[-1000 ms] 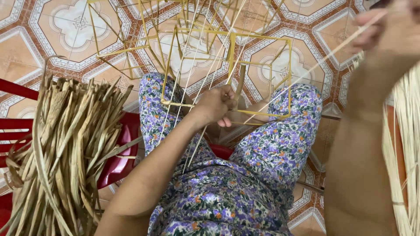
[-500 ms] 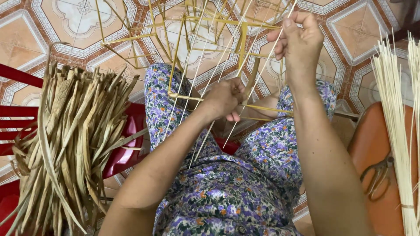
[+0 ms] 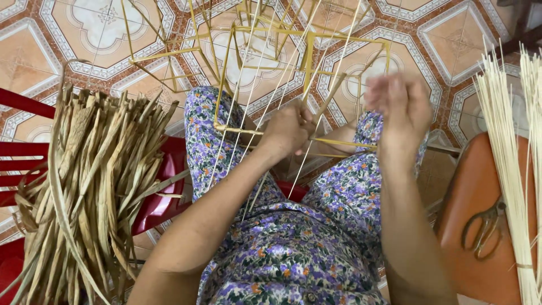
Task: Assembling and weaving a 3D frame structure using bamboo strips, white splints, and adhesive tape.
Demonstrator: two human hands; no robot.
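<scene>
Head view: bamboo strip frame sits over the knees at 12 o'clock, an open lattice of yellow slats, corners joined, no infill between them. Thin loose strips run down from it across the lap. Judging from that, skeleton is mostly up and the weaving is barely started, most of it left to do.

Left hand is clenched around the lower frame edge and the strips at centre. Right hand at 2 o'clock is motion-blurred, fingers raised; can't tell if it's pinching a strip.

Outward: bundle of dried flat leaves at 9 o'clock lying on a red plastic chair. Sheaf of pale thin reeds at 3 o'clock. Scissors on an orange seat at 4 o'clock. Patterned tile floor underneath.
</scene>
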